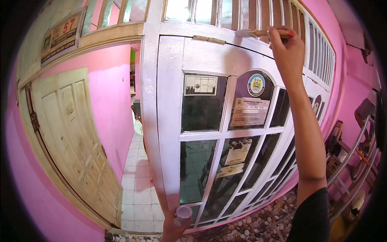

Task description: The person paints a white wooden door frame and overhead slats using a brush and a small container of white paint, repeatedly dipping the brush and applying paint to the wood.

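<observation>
While the left hand (pixel 174 226) holds a small cup (pixel 184 213) below, the right hand (pixel 287 46) grips a paintbrush (pixel 260 33) at the white rail (pixel 179 29) above a glazed door (pixel 169 101).

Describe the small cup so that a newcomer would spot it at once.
Start at the white-framed door with dark glass panes. Look down toward its lower left corner, where the left hand holds a small cup with pale lilac contents. Its round top sets it apart from the straight-edged panes beyond it.
</observation>
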